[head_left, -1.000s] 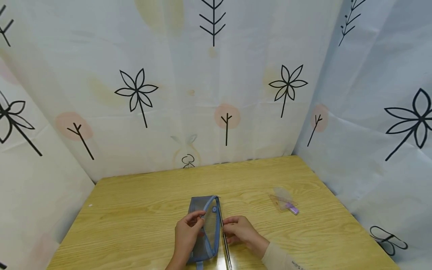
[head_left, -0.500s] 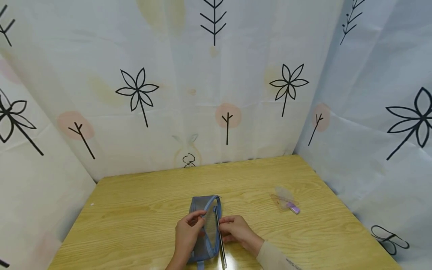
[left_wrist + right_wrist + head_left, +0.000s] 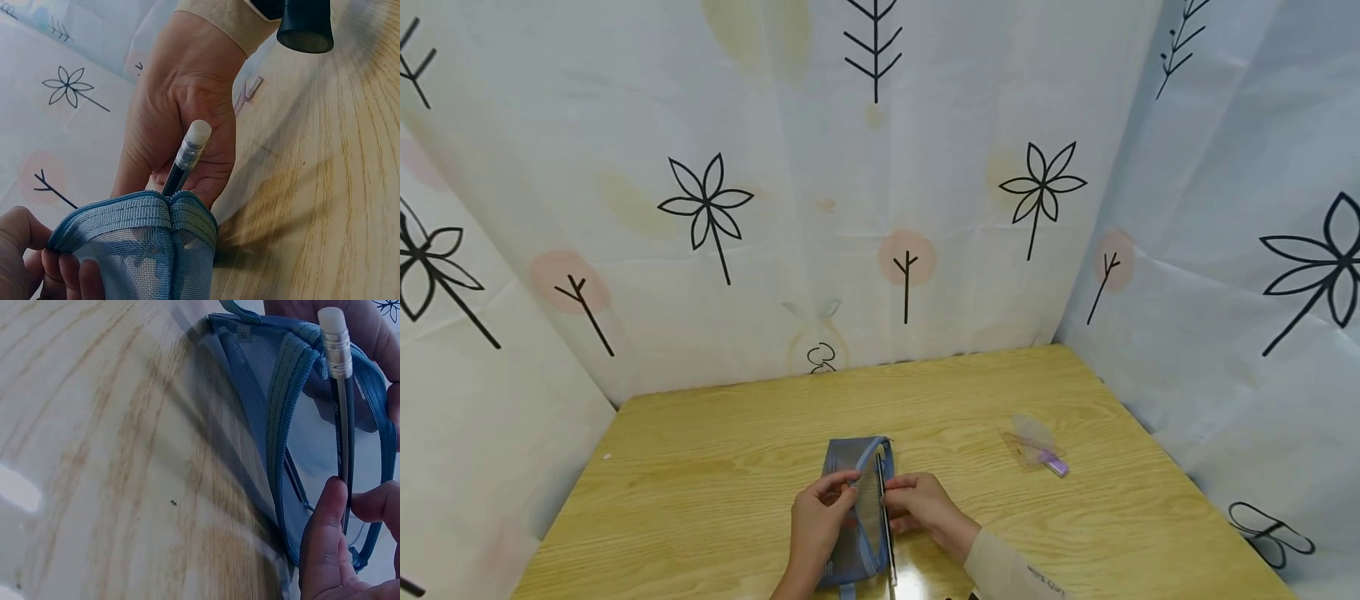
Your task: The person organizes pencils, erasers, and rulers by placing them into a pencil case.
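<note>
A blue mesh zip pouch (image 3: 847, 454) lies lengthwise on the table, its zip mouth spread on the right side. My left hand (image 3: 817, 521) pinches the left edge of that mouth between thumb and fingers. My right hand (image 3: 927, 508) pinches a dark pencil (image 3: 885, 517) with a white eraser end. In the right wrist view the pencil (image 3: 342, 412) stands across the mouth, thumb and fingers around its shaft, its eraser above the zip's end. Inside the pouch (image 3: 275, 369), a thin dark stick shows partly. The left wrist view shows the eraser (image 3: 199, 131) poking out past the pouch's edge.
Clear flat drawing pieces (image 3: 1026, 437), one triangular, lie on the table (image 3: 715, 450) to the right. A small purple-and-white block (image 3: 1054, 462) sits against them. Patterned cloth walls (image 3: 790, 167) stand at the back and both sides.
My right hand has moved left with the pencil, from outside the pouch's right edge to over its mouth. The left hand keeps its hold on the edge.
</note>
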`<state>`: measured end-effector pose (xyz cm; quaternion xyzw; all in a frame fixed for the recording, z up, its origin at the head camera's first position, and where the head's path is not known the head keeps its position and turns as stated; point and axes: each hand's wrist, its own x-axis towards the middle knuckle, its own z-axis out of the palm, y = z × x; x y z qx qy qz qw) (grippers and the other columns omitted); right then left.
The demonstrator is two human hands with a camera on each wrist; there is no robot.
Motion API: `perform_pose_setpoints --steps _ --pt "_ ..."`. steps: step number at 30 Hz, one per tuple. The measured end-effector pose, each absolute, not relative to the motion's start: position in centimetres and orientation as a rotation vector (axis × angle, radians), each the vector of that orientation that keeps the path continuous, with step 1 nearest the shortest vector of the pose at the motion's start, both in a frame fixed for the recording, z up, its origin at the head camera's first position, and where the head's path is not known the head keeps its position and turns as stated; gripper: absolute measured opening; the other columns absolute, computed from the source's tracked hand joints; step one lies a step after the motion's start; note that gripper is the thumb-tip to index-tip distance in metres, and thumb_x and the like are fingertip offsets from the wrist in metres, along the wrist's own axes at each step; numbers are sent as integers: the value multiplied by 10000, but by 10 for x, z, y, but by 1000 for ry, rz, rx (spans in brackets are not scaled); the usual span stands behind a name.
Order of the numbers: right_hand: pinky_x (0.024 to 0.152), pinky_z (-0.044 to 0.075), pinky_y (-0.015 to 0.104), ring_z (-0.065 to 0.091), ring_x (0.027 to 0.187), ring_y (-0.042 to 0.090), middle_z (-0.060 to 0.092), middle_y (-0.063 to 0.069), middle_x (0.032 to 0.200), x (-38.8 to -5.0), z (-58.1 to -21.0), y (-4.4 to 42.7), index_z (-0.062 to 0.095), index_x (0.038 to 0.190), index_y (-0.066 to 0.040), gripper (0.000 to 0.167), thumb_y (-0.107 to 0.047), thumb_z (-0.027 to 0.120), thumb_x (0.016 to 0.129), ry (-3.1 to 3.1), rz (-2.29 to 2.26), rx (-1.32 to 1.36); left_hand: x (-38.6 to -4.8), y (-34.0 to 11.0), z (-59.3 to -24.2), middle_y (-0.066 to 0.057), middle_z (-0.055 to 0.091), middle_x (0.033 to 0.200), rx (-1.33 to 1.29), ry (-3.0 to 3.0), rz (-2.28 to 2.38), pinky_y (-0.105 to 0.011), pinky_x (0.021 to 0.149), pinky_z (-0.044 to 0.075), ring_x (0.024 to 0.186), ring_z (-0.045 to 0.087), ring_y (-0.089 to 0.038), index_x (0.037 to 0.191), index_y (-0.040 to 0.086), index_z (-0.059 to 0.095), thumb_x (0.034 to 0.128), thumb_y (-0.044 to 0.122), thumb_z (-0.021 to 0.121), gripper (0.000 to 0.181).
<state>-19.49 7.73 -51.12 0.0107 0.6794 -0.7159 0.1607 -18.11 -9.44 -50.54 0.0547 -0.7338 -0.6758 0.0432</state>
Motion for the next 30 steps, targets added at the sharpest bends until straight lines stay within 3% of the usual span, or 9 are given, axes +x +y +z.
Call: perform_pose_setpoints --steps 8,17,30 --pt "619 610 296 655 713 139 676 167 933 -201 -513 76 562 1142 186 362 -10 629 845 1959 -2046 35 -178 -94 -502 -12 589 801 160 -2232 -2085 -276 508 586 648 613 -78 1080 -14 726 809 16 668 279" --pt "566 572 212 650 696 124 682 190 953 -205 -511 74 553 1182 180 370 -10 628 873 1910 -2072 95 -179 -94 -503 -3 599 792 164 -2233 -2083 -286 513 591 645 618 -78 1068 -10 731 807 15 666 270" --pt "579 583 216 657 676 110 700 170 918 -210 -506 64 570 1190 169 355 -20 630 895 1949 -2064 107 -177 -94 -503 -15 591 788 122 -2222 -2100 -330 524 600 637 611 -74 1075 -20 727 817 3 669 266"
